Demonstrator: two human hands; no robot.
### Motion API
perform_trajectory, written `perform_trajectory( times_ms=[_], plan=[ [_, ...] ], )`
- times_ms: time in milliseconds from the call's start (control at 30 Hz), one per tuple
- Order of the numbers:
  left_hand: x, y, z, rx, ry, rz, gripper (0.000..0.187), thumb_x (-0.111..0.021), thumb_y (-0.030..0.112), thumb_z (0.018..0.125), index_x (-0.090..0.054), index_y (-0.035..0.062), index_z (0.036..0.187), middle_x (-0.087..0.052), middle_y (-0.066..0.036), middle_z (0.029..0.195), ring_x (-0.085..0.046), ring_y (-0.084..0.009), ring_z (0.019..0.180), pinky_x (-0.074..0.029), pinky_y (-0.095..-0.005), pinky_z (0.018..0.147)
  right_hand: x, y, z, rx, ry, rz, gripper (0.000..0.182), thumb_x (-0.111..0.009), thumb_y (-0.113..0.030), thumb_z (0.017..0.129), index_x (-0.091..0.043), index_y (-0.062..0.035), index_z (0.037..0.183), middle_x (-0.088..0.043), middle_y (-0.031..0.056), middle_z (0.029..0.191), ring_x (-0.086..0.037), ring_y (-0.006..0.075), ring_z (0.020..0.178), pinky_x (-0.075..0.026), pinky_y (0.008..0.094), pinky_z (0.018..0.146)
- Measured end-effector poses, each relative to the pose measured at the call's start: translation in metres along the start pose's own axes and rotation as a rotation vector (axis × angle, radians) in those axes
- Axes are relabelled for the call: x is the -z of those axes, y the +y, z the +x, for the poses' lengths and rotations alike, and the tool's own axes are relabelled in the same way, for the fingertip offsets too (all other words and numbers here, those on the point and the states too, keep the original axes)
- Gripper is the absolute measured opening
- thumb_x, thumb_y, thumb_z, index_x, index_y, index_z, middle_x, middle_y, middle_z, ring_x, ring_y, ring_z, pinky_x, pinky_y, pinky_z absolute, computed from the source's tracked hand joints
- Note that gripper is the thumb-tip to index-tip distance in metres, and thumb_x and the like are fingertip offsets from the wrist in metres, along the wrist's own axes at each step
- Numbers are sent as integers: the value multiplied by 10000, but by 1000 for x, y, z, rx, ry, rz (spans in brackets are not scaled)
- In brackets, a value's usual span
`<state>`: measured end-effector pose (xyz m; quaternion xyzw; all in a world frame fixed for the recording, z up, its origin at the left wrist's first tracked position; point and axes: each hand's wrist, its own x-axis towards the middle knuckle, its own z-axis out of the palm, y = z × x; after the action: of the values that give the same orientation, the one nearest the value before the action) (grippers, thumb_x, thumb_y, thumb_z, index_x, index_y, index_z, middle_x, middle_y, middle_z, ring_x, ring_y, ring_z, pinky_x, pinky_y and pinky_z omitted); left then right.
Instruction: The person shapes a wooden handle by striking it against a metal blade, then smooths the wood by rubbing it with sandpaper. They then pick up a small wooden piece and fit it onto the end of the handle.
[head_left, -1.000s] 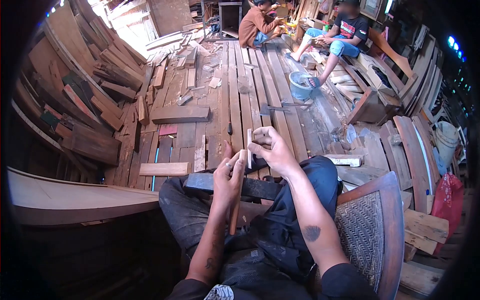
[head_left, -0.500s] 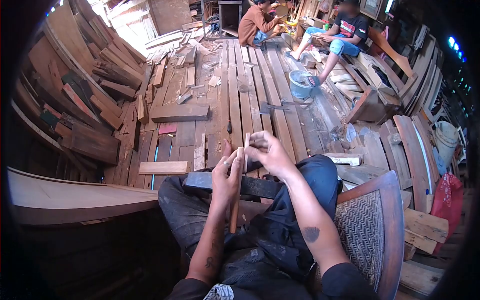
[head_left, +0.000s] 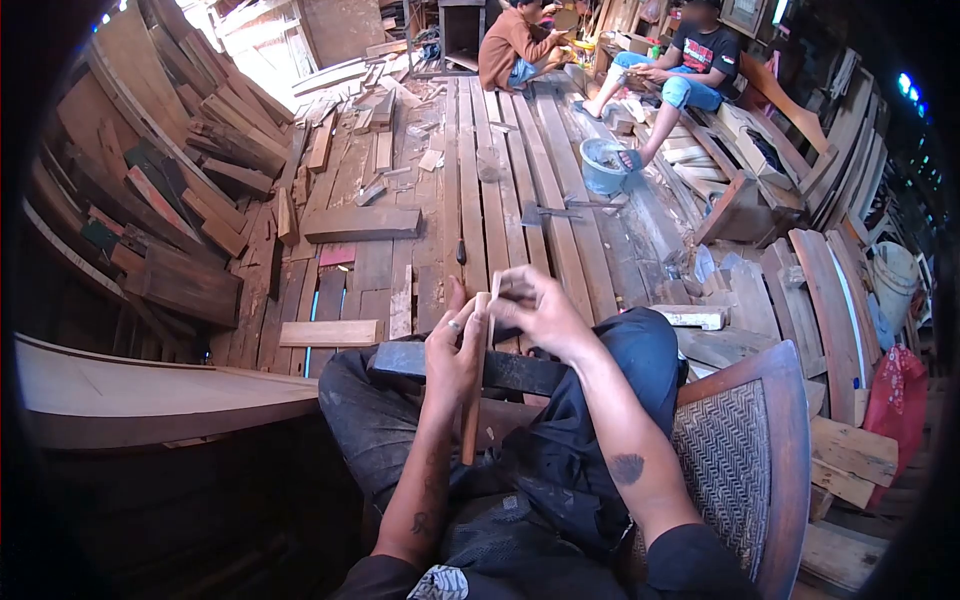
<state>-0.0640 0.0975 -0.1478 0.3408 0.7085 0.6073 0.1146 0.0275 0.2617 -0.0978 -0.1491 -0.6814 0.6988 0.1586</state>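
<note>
My left hand [head_left: 454,355] is closed around a narrow wooden stick [head_left: 471,425], which stands nearly upright over my lap with its lower end hanging below the palm. Beside the stick's upper end, my right hand [head_left: 543,316] pinches a thin, pale wooden strip [head_left: 496,283] between thumb and fingers. The two pieces are close together at the fingertips. Under both hands, a dark, straight-edged block [head_left: 525,374] lies across my crossed legs, partly hidden by the left hand.
A screwdriver [head_left: 461,252] and a hatchet [head_left: 545,213] lie on the plank floor ahead. A thick board [head_left: 362,224] is further left. Two people sit at the back near a bucket [head_left: 604,170]. A woven-panel chair part [head_left: 720,450] is at my right, timber stacks [head_left: 190,270] at left.
Both hands keep their hold on the wooden pieces. The right hand and its strip have dipped very slightly; the whole view has shifted a little.
</note>
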Motion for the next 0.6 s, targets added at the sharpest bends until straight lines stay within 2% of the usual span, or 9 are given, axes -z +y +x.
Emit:
perform_trajectory(
  times_ms=[100,267,300,433,533,600],
  plan=[
    [-3,9,3,-32,4,-13,363,-560,187,1129,-688,-16,1401,-630,-18,938,-625,-89,837,-498,-258,738,1,-6,4,32,27,-27,469,-833,-241,981,-616,14,1309,-735,151,1231,-703,234,1177,-548,391,1041],
    [1,10,0,32,-25,-47,365,-566,186,1126,-687,-17,1405,-617,-8,933,-622,-88,836,-494,-256,733,3,-3,0,12,-21,-26,462,-825,-227,986,-623,12,1326,-734,151,1245,-700,228,1187,-544,387,1049],
    [1,17,2,25,-34,-45,364,-565,187,1127,-689,-17,1402,-616,-6,930,-620,-86,832,-493,-256,729,5,-4,6,26,33,18,455,-823,-219,987,-624,13,1324,-736,152,1246,-696,226,1199,-534,392,1068],
    [0,-2,3,-16,2,-26,351,-566,190,1126,-702,1,1389,-631,-7,934,-611,-86,816,-487,-259,727,-1,-4,0,50,-40,-75,452,-824,-205,984,-624,19,1322,-729,162,1270,-701,229,1193,-530,392,1079],
    [1,6,2,32,-6,-45,351,-567,191,1126,-702,11,1395,-627,-4,932,-602,-86,810,-487,-257,733,-2,-3,1,28,-25,-27,445,-820,-204,988,-625,26,1315,-726,165,1274,-701,229,1192,-535,390,1076],
    [-2,2,3,-7,5,-19,349,-566,189,1125,-703,9,1392,-629,-4,913,-602,-88,807,-488,-265,733,0,-8,5,26,31,-14,420,-811,-194,994,-631,23,1306,-728,159,1257,-703,223,1190,-545,381,1057]
  ],
)
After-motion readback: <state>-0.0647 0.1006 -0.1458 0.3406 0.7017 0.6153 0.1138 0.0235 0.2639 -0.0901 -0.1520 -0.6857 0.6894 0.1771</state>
